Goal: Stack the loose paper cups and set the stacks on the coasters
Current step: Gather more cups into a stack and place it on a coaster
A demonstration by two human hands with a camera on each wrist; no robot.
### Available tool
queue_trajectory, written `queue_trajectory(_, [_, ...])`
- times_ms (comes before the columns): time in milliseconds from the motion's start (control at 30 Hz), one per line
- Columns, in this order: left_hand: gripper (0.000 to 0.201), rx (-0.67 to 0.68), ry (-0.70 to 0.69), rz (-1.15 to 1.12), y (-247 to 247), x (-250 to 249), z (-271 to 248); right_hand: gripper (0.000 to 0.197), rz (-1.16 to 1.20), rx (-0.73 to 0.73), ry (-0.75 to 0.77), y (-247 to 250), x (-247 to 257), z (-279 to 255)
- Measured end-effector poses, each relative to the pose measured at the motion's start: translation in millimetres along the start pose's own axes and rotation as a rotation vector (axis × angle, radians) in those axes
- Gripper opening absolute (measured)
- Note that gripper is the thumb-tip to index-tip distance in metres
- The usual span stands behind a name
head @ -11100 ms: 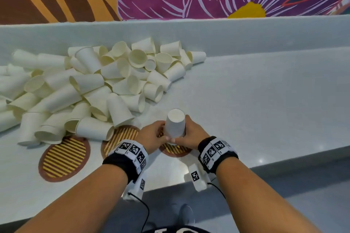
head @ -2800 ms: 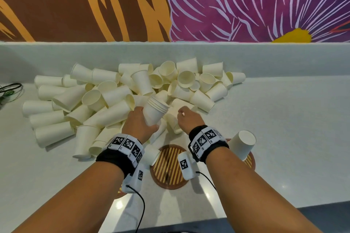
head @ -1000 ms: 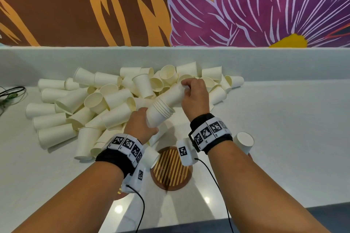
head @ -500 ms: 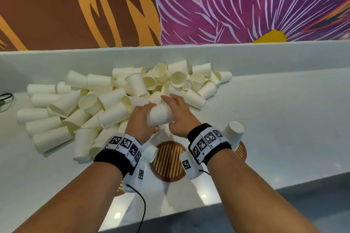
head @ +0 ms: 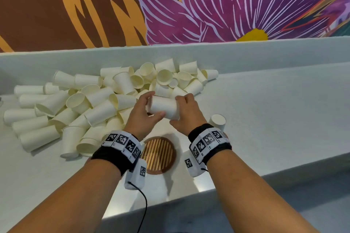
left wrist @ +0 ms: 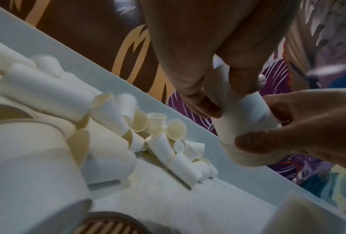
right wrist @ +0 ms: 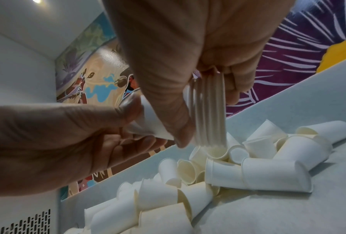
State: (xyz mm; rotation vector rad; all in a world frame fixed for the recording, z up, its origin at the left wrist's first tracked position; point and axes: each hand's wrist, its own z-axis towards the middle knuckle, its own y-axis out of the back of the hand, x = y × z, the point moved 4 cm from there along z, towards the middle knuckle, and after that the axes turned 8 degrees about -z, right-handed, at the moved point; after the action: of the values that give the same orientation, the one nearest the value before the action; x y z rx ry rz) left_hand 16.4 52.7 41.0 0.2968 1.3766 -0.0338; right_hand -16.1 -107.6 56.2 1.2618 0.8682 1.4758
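A stack of white paper cups [head: 163, 107] lies sideways in the air between both hands, rims to the right. My left hand [head: 154, 104] grips its closed end, and my right hand [head: 178, 110] grips the rim end. In the left wrist view the stack [left wrist: 246, 126] shows under my fingers, and in the right wrist view its layered rims [right wrist: 208, 110] do. A bare round striped coaster [head: 159, 154] lies just in front of the hands. An upside-down cup stack [head: 217, 121] stands at the right, its coaster mostly hidden by my right wrist.
A big pile of loose cups [head: 85, 104] covers the white counter [head: 274, 119] to the left and behind the hands. A low white back wall [head: 265, 53] runs behind it. The counter's front edge [head: 284, 168] is close to my forearms.
The right hand pushed another cup onto the stack, then both hands drew it back toward me. The stack has turned to lie sideways, rims to the right.
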Motion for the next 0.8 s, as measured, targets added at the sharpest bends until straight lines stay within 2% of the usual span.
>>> queue_trajectory(167, [0.069,0.011,0.023,-0.211,-48,-20,-5,0.07,-0.024,-0.089,-0.026,21,-37,-7])
queue_trajectory(433, [0.053,0.075,0.013,-0.236,-116,-34,-2,0.061,0.04,-0.058,-0.142,37,-94,-23])
queue_trajectory(567, [0.053,0.125,0.015,-0.216,-138,-31,-2,0.057,0.122,0.015,-0.23,31,-113,-27])
queue_trajectory(800, [0.052,0.239,0.116,-0.074,-166,-11,-15,0.056,0.295,0.152,-0.325,-3,-139,-48])
